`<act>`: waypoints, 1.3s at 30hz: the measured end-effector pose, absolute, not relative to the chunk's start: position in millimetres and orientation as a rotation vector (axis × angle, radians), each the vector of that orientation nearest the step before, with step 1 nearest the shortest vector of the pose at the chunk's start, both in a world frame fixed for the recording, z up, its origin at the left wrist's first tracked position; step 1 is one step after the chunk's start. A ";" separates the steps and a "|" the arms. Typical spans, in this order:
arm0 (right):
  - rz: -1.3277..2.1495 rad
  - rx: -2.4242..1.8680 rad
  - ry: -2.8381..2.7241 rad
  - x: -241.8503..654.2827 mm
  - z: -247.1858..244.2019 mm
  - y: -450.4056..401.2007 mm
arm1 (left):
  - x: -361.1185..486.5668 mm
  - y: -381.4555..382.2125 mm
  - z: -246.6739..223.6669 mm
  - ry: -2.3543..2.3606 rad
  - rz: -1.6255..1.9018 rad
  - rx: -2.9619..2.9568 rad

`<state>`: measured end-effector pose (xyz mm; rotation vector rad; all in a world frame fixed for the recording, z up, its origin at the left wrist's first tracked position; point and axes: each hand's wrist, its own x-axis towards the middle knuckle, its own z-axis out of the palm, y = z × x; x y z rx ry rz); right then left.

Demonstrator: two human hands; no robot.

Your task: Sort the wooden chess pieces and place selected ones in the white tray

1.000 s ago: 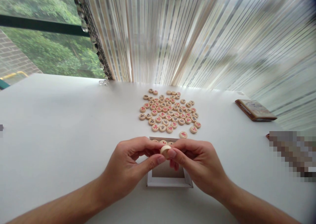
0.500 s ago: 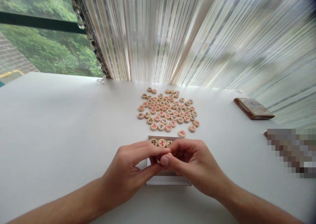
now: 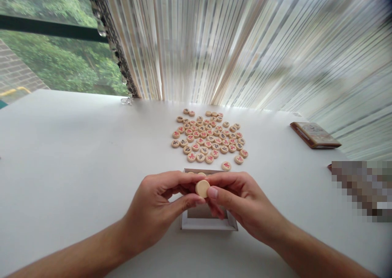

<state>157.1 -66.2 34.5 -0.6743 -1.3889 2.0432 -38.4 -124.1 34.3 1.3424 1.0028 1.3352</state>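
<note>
Between my fingertips, over an open shallow box, is a round wooden Chinese chess piece with a blank face toward me. My left hand pinches it from the left, thumb below and fingers above. From the right, my right hand grips the same piece, thumb against its edge. Tops of a few other pieces show in the far end of the box, mostly hidden behind my fingers. Beyond the box lie many loose pieces with red or black characters; a few show blank faces.
A brown flat box lies at the right of the white table. A pixelated patch covers something nearer on the right. A small clear object sits at the far edge, by the striped curtain and window.
The held piece has come up into view and its blank face now shows. My hands have drawn slightly apart around it. The loose pieces on the table stay in place.
</note>
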 end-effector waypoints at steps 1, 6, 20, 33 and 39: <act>2.054 -0.681 -1.374 156.7 35.8 -66.4 | -38.0 -123.9 34.9 0.990 1.337 1.337; 2.093 -0.781 -1.265 154.7 41.1 -69.0 | -38.5 -122.8 35.5 1.010 1.338 1.468; 2.045 -0.787 -1.284 152.6 42.8 -71.7 | -39.5 -126.8 35.0 1.089 1.305 1.853; 1.990 -0.771 -1.358 152.7 48.5 -70.7 | -40.8 -126.4 35.3 1.136 1.271 1.689; 1.954 -0.727 -1.398 153.2 47.8 -69.2 | -42.0 -126.5 34.3 1.131 1.271 1.664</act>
